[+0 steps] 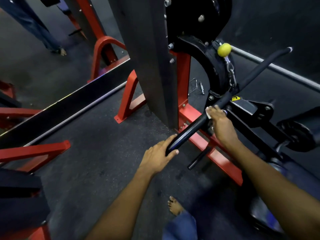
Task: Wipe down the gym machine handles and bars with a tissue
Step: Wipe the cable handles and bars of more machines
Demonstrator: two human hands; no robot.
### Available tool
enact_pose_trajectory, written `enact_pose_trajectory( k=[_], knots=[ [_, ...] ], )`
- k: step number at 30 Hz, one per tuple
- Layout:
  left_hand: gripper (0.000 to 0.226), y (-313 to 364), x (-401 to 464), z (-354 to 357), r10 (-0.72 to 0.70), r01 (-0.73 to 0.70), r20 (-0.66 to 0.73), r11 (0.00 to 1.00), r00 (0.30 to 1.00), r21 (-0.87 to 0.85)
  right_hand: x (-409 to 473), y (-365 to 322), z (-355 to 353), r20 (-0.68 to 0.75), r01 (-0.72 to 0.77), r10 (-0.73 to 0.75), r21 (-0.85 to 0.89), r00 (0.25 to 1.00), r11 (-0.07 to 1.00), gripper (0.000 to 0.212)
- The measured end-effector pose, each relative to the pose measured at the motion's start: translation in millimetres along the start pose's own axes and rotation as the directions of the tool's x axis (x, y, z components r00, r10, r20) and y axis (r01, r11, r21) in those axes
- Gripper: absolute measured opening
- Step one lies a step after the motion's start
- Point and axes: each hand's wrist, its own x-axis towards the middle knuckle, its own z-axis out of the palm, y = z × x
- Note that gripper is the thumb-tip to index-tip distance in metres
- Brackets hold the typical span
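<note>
A long black bar (pixel 192 126) hangs by a chain (pixel 231 73) from the cable machine and runs from lower left to upper right. My left hand (pixel 161 155) grips its near end, fingers and thumb curled round it. Farther up the bar, my right hand (pixel 219 121) holds a white tissue (pixel 208 113) against the bar near its middle. Only a small corner of the tissue shows under my fingers.
A yellow ball stopper (pixel 224 49) sits on the cable above the chain. The red machine frame (pixel 216 153) lies on the dark floor below the bar. My bare foot (pixel 174 206) stands near it. Another person's leg (pixel 52 42) is at the far left.
</note>
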Motion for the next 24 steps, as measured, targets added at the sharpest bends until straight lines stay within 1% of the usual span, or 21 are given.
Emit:
enact_pose_trajectory(
  k=[1,2,3,4,5,7,8,9,10,11,12,13,14,15,16,17,18,20,21,22,24],
  knots=[
    [0.060,-1.5,1.2,4.0,-0.006,0.006,0.017,1.000,1.000,0.009,5.0,0.6,-1.6,-0.001,-0.060,0.060,-0.012,0.998,0.998,0.048],
    [0.060,-3.2,1.8,9.5,-0.012,0.011,0.029,1.000,1.000,0.008,4.9,-5.8,-1.6,0.002,-0.076,0.076,-0.019,0.997,0.997,0.043],
    [0.060,-5.5,0.3,14.7,-0.018,0.018,0.029,1.000,0.999,0.001,-1.4,-16.1,1.3,0.018,-0.029,0.030,-0.044,0.999,0.999,0.038],
    [0.059,-7.1,-0.8,19.1,-0.026,0.026,0.019,1.000,0.999,-0.012,-13.6,-28.2,6.0,0.051,0.068,-0.066,-0.043,0.997,0.997,0.034],
    [0.058,-8.6,-1.8,21.7,-0.038,0.038,0.007,0.999,0.999,-0.023,-30.5,-40.6,14.3,0.094,0.194,-0.191,-0.023,0.977,0.981,0.034],
    [0.057,-9.9,-0.4,23.9,-0.055,0.055,-0.003,0.998,0.998,-0.032,-57.6,-51.5,23.4,0.175,0.424,-0.424,0.037,0.889,0.905,0.038],
    [0.057,-10.1,0.7,24.0,-0.053,0.053,0.000,0.998,0.999,-0.030,-55.5,-45.0,22.7,0.203,0.521,-0.516,0.032,0.832,0.853,0.037],
    [0.057,-10.1,0.5,24.7,-0.049,0.049,0.005,0.998,0.999,-0.028,-45.8,-36.5,19.3,0.219,0.577,-0.567,0.019,0.794,0.816,0.036],
    [0.057,-10.4,-0.1,24.8,-0.043,0.043,0.005,0.999,0.999,-0.025,-32.0,-25.7,15.7,0.237,0.565,-0.553,0.018,0.799,0.825,0.037],
    [0.057,-10.7,-0.6,25.1,-0.041,0.041,0.000,0.999,0.999,-0.028,-16.6,-14.6,9.4,0.217,0.491,-0.486,0.033,0.847,0.870,0.036],
    [0.057,-11.5,-0.6,25.6,-0.043,0.043,-0.010,0.998,0.999,-0.035,-0.6,-0.7,2.6,0.171,0.382,-0.380,0.026,0.909,0.924,0.034],
    [0.057,-12.0,-0.3,25.7,-0.047,0.046,-0.018,0.998,0.999,-0.041,14.1,13.1,-5.8,0.115,0.255,-0.251,-0.019,0.961,0.967,0.035],
    [0.057,-12.0,-0.1,26.4,-0.050,0.049,-0.024,0.998,0.998,-0.046,26.0,26.1,-11.4,0.079,0.119,-0.114,-0.056,0.990,0.991,0.039],
    [0.057,-11.7,-0.1,26.5,-0.050,0.048,-0.029,0.998,0.998,-0.051,31.9,32.9,-15.1,0.054,0.011,-0.007,-0.064,0.999,0.998,0.041],
    [0.057,-11.1,-0.1,27.1,-0.047,0.045,-0.035,0.997,0.998,-0.056,34.4,32.2,-15.1,0.023,-0.042,0.044,-0.071,0.999,0.997,0.043],
    [0.057,-10.7,-0.2,27.1,-0.045,0.043,-0.039,0.997,0.998,-0.059,31.1,24.0,-12.9,0.004,-0.052,0.052,-0.064,0.999,0.997,0.044],
    [0.056,-10.5,-0.8,27.1,-0.046,0.043,-0.043,0.997,0.998,-0.064,21.5,12.5,-7.6,0.000,-0.004,0.004,-0.061,1.000,0.998,0.041],
    [0.056,-10.9,-1.5,26.7,-0.050,0.046,-0.044,0.996,0.998,-0.070,-12.6,-13.5,10.8,0.055,0.188,-0.186,-0.042,0.981,0.981,0.038],
    [0.056,-10.5,-1.4,26.6,-0.050,0.047,-0.040,0.997,0.998,-0.067,-32.4,-23.9,18.7,0.095,0.312,-0.309,-0.021,0.946,0.950,0.040],
    [0.056,-9.9,0.0,25.8,-0.048,0.045,-0.039,0.997,0.998,-0.060,-45.9,-28.5,22.2,0.134,0.433,-0.427,-0.018,0.894,0.901,0.041],
    [0.056,-9.3,0.6,25.6,-0.047,0.045,-0.040,0.997,0.998,-0.058,-43.6,-19.5,21.2,0.199,0.603,-0.583,-0.058,0.788,0.796,0.041]
  ],
)
